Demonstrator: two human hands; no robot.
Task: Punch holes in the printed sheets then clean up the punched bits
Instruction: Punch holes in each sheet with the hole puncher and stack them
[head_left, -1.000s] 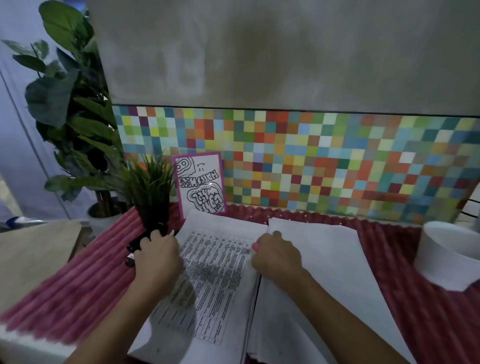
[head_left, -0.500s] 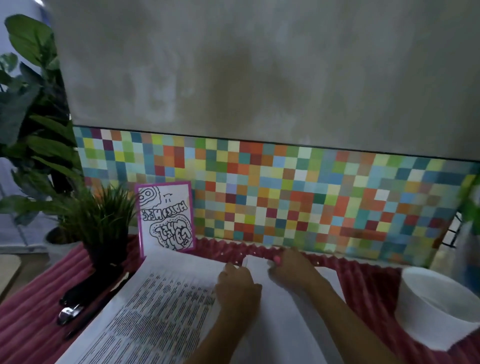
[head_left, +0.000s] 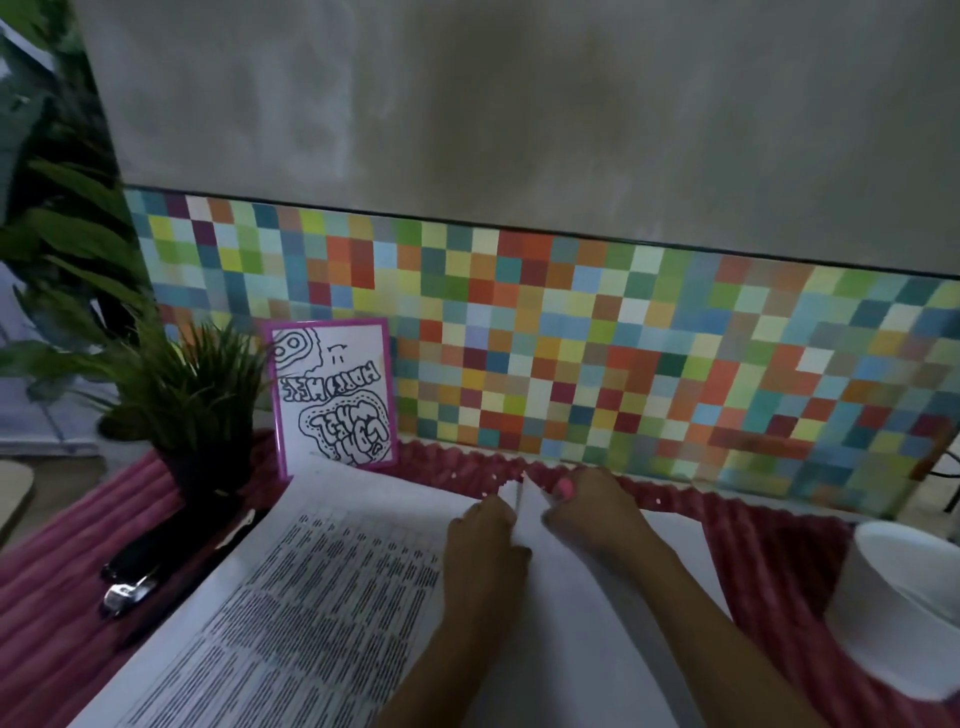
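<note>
A stack of printed sheets (head_left: 322, 587) lies on the ribbed pink mat, dense text facing up. Beside it on the right lies a blank white sheet (head_left: 613, 613). My left hand (head_left: 485, 545) and my right hand (head_left: 592, 512) meet at the far edge of the paper, and both pinch a raised fold or corner of the white sheet between them. A black hole punch (head_left: 150, 561) with a metal end lies on the mat to the left of the sheets. Tiny white punched bits (head_left: 470, 475) dot the mat just beyond the paper.
A white round container (head_left: 904, 603) stands at the right. A small potted plant (head_left: 197, 415) and a pink-framed drawing card (head_left: 335, 397) stand at the back left against a coloured tile wall. The pink mat (head_left: 769, 551) covers the table.
My left hand left the hole punch side and crossed to the top middle of the paper. Both hands now meet there on the sheet's edge. The camera view shifted right, then back left.
</note>
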